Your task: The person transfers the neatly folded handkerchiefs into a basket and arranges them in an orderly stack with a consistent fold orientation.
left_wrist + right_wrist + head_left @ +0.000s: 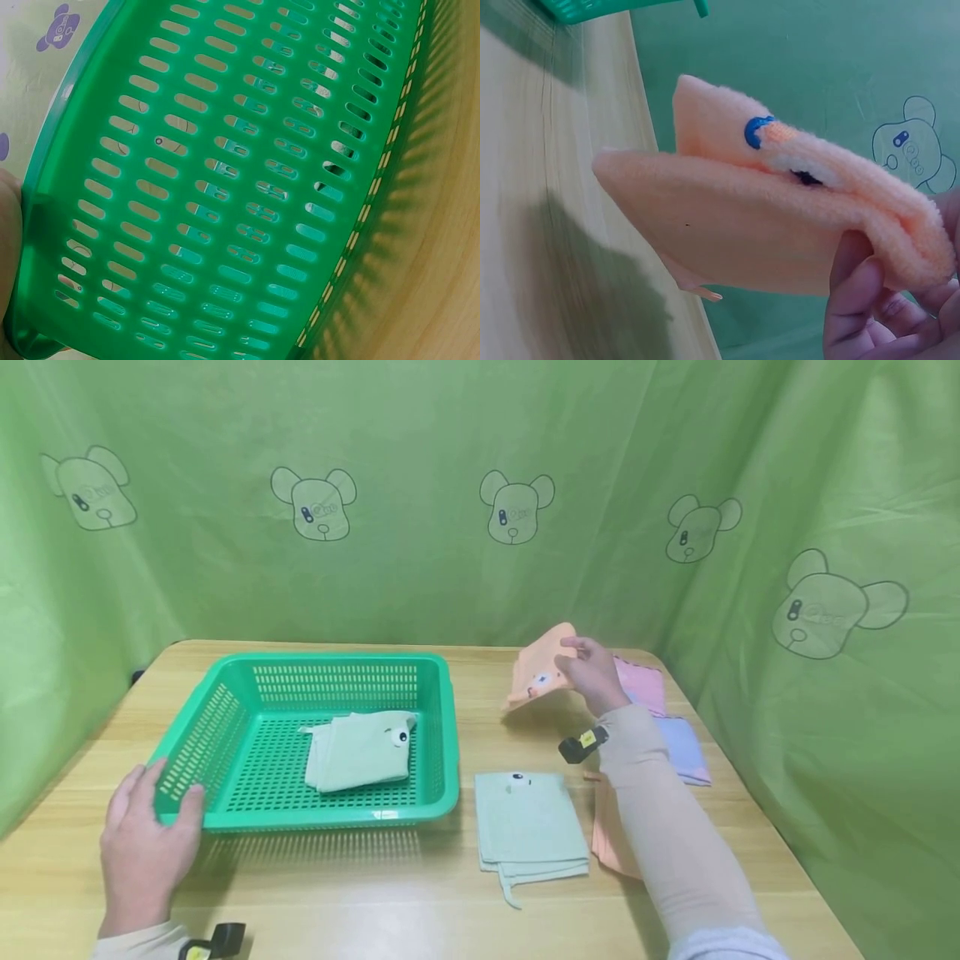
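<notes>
My right hand [592, 672] pinches a folded orange towel [542, 664] by its right edge, lifted over the back right of the table. The right wrist view shows the plush layers of this towel, with the thumb and fingers pressed on its end and the free part sticking out. At the left, my left hand [146, 843] grips the near left corner of a green plastic basket [330, 820], fingers over the rim. Inside the basket lies a folded mint towel [360, 752] with an embroidered eye. The left wrist view is filled by the slotted basket wall [217, 172].
Another folded mint towel [528, 822] lies right of the basket, its loop toward me. Beside it, a second orange towel [611, 835] is partly hidden under my right forearm. A pink towel [642, 687] and a lavender-blue towel [681, 747] lie along the table's right edge. Green curtains enclose the table.
</notes>
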The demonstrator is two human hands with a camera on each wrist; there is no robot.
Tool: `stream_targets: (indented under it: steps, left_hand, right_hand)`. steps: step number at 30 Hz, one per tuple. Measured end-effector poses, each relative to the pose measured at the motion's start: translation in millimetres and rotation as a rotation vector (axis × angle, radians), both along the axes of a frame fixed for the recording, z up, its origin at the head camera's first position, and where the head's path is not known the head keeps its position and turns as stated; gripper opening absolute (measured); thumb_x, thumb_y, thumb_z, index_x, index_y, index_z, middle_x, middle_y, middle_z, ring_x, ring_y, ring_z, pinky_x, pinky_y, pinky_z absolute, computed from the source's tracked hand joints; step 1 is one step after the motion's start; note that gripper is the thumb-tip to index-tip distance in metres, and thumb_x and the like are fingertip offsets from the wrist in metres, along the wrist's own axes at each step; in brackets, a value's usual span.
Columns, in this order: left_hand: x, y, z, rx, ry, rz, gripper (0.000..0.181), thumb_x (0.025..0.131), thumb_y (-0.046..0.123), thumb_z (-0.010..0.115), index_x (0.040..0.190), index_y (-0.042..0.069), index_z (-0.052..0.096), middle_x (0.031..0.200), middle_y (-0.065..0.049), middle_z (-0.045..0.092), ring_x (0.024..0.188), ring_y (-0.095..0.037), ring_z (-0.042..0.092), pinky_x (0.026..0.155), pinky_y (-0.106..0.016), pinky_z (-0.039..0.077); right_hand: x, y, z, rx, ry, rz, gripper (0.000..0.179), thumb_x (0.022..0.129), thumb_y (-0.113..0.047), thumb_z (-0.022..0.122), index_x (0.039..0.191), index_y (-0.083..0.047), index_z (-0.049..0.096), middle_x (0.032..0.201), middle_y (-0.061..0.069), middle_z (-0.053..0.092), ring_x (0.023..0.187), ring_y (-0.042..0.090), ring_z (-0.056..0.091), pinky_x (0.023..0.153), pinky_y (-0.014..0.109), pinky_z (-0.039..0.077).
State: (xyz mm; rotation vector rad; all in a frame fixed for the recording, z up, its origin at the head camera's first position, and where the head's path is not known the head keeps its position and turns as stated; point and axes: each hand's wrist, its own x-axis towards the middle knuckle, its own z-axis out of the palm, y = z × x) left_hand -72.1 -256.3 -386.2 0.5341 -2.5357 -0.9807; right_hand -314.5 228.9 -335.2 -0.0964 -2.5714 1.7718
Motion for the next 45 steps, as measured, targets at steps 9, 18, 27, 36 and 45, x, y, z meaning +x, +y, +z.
stream_targets:
  steps: [9, 18, 27, 36, 45]
  left_hand:
    - [0.6, 0.5, 0.0, -0.008, 0.009, -0.006, 0.063, 0.099, 0.031, 0.049, 0.151, 0.004, 0.027, 0.155, -0.028, 0.017, 0.135, -0.057, 0.018, 0.100, -0.078, 0.016]
    - [-0.1, 0.1, -0.4, -0.004, 0.021, -0.003, 0.063, 0.099, 0.031, 0.050, 0.151, 0.004, 0.027, 0.155, -0.028, 0.017, 0.135, -0.058, 0.019, 0.100, -0.078, 0.016]
    - [0.7, -0.4, -1.7, -0.001, 0.014, -0.001, 0.063, 0.099, 0.031, 0.050, 0.151, 0.004, 0.027, 0.156, -0.027, 0.017, 0.135, -0.057, 0.019, 0.101, -0.078, 0.016]
    - [1.0, 0.4, -2.2, -0.002, 0.019, -0.003, 0.063, 0.099, 0.030, 0.050, 0.151, 0.003, 0.028, 0.155, -0.028, 0.018, 0.136, -0.056, 0.019, 0.101, -0.077, 0.017]
    - [-0.6, 0.4, -0.5, 0.000, 0.003, 0.001, 0.063, 0.099, 0.030, 0.049, 0.151, 0.003, 0.027, 0.156, -0.027, 0.016, 0.136, -0.057, 0.018, 0.102, -0.077, 0.016]
  right_hand:
    - [4.2, -5.4, 8.9, -0.043, -0.006, 0.010, 0.052, 0.092, -0.011, 0.058, 0.141, -0.008, 0.044, 0.153, 0.016, 0.031, 0.134, 0.032, 0.035, 0.104, 0.042, 0.042]
    - [5.9, -10.5, 15.4, -0.035, 0.024, 0.025, 0.049, 0.093, -0.013, 0.059, 0.140, -0.008, 0.046, 0.154, 0.015, 0.030, 0.140, 0.033, 0.027, 0.111, 0.046, 0.033]
    - [12.2, -17.5, 23.1, -0.025, 0.048, 0.043, 0.048, 0.093, -0.014, 0.059, 0.139, -0.008, 0.046, 0.155, 0.016, 0.027, 0.141, 0.034, 0.025, 0.114, 0.050, 0.026]
    - [14.6, -22.6, 26.1, -0.024, 0.050, 0.051, 0.047, 0.093, -0.015, 0.060, 0.138, -0.009, 0.048, 0.153, 0.016, 0.031, 0.140, 0.033, 0.028, 0.113, 0.050, 0.027]
    - [15.4, -27.6, 29.9, -0.034, 0.055, 0.065, 0.046, 0.093, -0.016, 0.060, 0.137, -0.011, 0.049, 0.152, 0.015, 0.033, 0.139, 0.032, 0.029, 0.112, 0.047, 0.031]
